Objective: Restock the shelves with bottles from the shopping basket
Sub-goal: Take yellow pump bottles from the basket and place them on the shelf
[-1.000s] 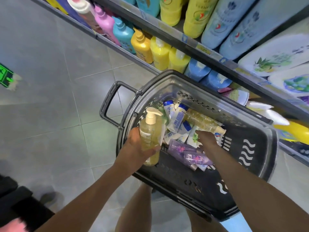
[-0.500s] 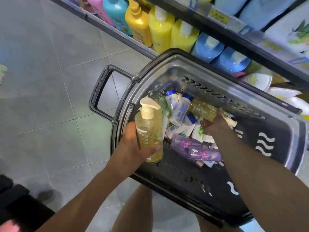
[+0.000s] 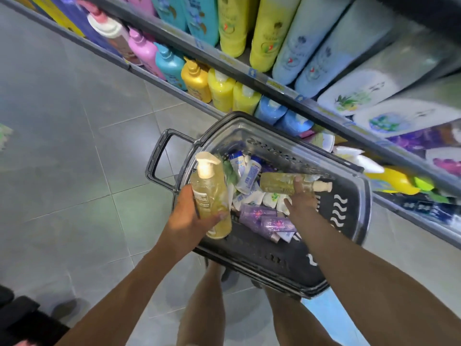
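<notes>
A black shopping basket (image 3: 354, 221) stands on the floor in front of the shelves (image 3: 272, 83). My left hand (image 3: 189, 218) holds a clear yellow pump bottle (image 3: 212, 196) upright over the basket's left rim. My right hand (image 3: 300, 198) reaches into the basket and grips a second yellow pump bottle (image 3: 282, 183), which lies on its side, pump to the right. Under it lie white and blue tubes (image 3: 247, 173) and purple bottles (image 3: 264, 221).
The shelves run diagonally from upper left to right, packed with big pink, teal, yellow and blue pump bottles (image 3: 222, 93) and printed refill pouches (image 3: 359, 96). Grey tiled floor (image 3: 74, 158) spreads to the left. A dark object (image 3: 22, 318) sits at the lower left. My legs stand below the basket.
My right hand has closed around the lying yellow bottle and raised it off the pile. My left hand still holds its bottle in about the same place. The camera has tilted up.
</notes>
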{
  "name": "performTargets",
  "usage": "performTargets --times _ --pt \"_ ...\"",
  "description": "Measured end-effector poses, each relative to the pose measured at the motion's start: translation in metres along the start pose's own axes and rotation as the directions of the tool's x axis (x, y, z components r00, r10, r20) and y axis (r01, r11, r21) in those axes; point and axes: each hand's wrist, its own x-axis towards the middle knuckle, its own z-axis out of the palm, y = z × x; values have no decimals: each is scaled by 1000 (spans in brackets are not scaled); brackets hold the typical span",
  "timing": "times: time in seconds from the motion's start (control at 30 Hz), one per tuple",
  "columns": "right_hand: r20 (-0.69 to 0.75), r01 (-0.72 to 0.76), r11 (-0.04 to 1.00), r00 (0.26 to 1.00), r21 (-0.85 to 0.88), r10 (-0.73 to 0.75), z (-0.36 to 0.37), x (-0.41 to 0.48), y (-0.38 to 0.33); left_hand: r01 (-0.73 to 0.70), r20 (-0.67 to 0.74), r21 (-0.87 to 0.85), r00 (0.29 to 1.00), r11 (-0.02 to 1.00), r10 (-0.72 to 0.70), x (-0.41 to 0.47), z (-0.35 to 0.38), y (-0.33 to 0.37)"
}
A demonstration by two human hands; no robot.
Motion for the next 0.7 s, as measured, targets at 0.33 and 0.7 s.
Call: performTargets --times 0.33,0.7 --pt "37 380 891 916 249 -401 -129 -179 -3 -126 46 -53 991 991 128 -87 -63 119" --pt "77 587 629 698 510 -712 -263 -351 -44 -235 84 -183 964 955 254 -164 -132 266"
